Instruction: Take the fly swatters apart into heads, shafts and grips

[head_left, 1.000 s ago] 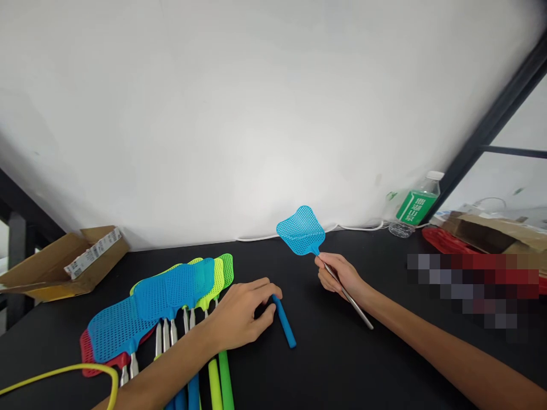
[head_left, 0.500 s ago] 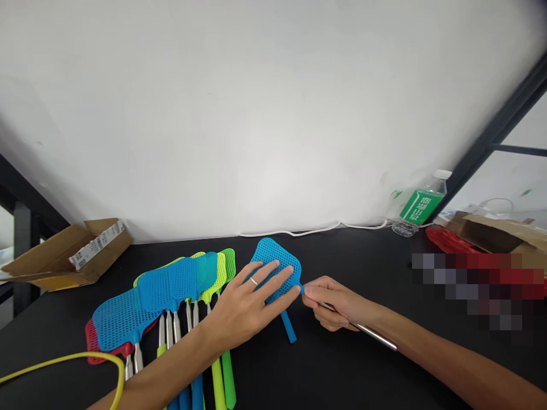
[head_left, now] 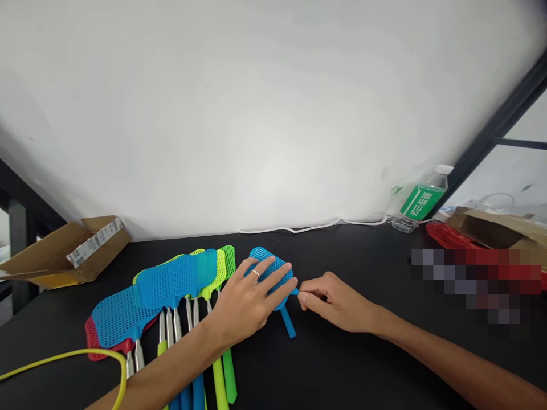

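Where the black table (head_left: pixel 320 376) runs right, a pixelated patch (head_left: pixel 474 285) masks what lies there. My left forearm (head_left: pixel 179 364) covers part of the swatter pile (head_left: pixel 171 282). My left hand (head_left: pixel 245 299), fingers spread wide, hides much of the blue swatter (head_left: pixel 264 251) beside the pile; my right hand (head_left: pixel 335 304) pinches its neck (head_left: pixel 294 291), rod unseen. Its head covers the top of the loose grip (head_left: pixel 288 323). I can't read the sticker (head_left: pixel 94 242) on the box (head_left: pixel 47 259) or the white characters on the green bottle label (head_left: pixel 422 202).

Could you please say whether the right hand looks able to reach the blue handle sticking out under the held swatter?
Probably yes: nothing visible separates the right hand from the exposed end of the blue handle, though that hand pinches the swatter at its neck and may need to release.
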`<state>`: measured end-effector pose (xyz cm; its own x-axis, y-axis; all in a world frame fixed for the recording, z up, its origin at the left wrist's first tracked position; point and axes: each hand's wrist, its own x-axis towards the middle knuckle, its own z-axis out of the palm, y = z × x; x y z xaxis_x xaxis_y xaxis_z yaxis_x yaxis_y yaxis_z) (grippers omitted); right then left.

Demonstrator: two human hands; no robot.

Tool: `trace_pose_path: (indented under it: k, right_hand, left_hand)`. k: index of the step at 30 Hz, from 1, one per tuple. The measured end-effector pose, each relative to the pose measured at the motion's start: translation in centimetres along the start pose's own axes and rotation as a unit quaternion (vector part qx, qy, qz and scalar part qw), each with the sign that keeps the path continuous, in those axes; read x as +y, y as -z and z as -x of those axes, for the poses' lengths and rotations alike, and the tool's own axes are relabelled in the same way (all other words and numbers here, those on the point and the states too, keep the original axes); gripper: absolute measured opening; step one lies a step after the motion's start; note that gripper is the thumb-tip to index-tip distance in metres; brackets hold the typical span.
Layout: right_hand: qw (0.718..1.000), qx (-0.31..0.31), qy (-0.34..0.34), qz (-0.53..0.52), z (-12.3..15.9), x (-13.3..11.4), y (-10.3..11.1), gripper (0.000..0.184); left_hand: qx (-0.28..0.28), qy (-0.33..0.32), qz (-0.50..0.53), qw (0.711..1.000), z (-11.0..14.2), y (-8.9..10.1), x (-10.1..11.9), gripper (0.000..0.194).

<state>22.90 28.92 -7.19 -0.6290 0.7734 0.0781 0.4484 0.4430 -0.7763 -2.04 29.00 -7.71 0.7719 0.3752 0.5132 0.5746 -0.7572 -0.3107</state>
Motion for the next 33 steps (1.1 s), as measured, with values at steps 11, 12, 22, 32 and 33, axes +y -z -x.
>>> trace_pose_path:
  k: [11,12,22,32,33]
  right_hand:
    - [0.934,0.101,0.103,0.325,-0.1,1.0,0.3,0.033]
    - [0.933,0.108,0.111,0.326,-0.2,1.1,0.4,0.032]
    - [0.907,0.121,0.151,0.374,-0.6,1.7,1.2,0.028]
    - [0.818,0.169,0.255,0.487,-1.0,2.4,1.4,0.026]
    - [0.815,0.158,0.263,0.493,-1.1,2.5,1.6,0.027]
  left_hand:
    - [-0.009,0.038,-0.03,0.999,-0.1,-0.6,0.3,0.048]
    - [-0.009,0.041,-0.03,0.999,-0.1,-0.7,0.3,0.048]
    - [-0.023,0.053,-0.051,0.997,0.1,-0.8,0.3,0.054]
    - [-0.031,0.078,-0.06,0.995,0.0,-0.9,0.6,0.052]
    - [-0.032,0.078,-0.06,0.995,0.0,-0.9,0.7,0.051]
